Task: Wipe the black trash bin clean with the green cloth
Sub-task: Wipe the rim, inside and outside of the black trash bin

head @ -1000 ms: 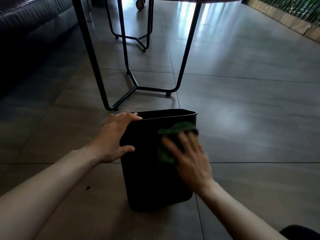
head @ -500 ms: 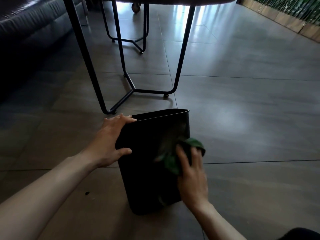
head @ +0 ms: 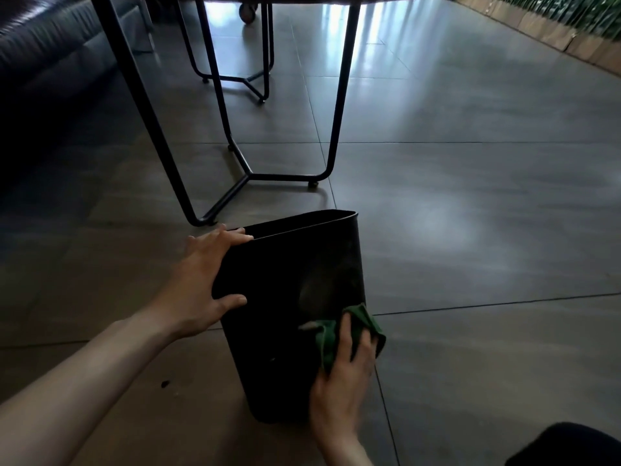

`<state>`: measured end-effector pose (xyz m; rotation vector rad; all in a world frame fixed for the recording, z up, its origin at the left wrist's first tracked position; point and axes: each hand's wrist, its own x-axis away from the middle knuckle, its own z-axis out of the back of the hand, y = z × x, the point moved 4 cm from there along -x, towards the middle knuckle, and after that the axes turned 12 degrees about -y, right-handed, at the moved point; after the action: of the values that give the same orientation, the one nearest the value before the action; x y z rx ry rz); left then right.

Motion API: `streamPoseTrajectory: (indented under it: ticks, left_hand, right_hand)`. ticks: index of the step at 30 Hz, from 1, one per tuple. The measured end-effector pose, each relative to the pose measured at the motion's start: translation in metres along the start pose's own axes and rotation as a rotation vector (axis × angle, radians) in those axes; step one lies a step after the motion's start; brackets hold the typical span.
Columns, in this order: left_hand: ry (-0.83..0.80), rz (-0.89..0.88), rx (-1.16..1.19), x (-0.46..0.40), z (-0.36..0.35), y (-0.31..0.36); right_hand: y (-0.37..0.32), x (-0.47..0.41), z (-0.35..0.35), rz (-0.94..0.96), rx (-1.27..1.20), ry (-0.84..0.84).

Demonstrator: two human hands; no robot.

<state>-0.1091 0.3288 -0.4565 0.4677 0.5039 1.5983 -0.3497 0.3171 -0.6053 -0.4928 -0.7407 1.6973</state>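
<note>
The black trash bin (head: 285, 297) stands on the tiled floor, leaning a little away from me. My left hand (head: 198, 284) grips its upper left corner, fingers along the rim and thumb across the near face. My right hand (head: 342, 385) presses the green cloth (head: 328, 344) flat against the lower right part of the near face, fingers stretched over the cloth. Part of the cloth sticks out past the bin's right edge. A dull smear shows on the face above the cloth.
A table's black metal legs (head: 235, 153) stand just behind the bin. A dark sofa (head: 43, 52) fills the far left. Small dark crumbs (head: 164, 384) lie on the floor left of the bin. A dark shape (head: 564, 445) sits at the bottom right corner.
My right hand has slid the cloth down the bin's near face, from near the rim to the lower right. The left hand kept its hold on the corner.
</note>
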Motion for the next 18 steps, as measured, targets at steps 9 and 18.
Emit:
streamPoseTrajectory:
  ticks: [9,18]
  left_hand:
    - [0.018,0.009,-0.006,0.003,0.001,0.003]
    - [0.009,-0.024,-0.006,0.004,-0.003,0.001]
  right_hand:
    - [-0.107,-0.067,0.028,0.498,0.154,0.064]
    - [-0.053,-0.028,0.011,-0.121,-0.162,0.106]
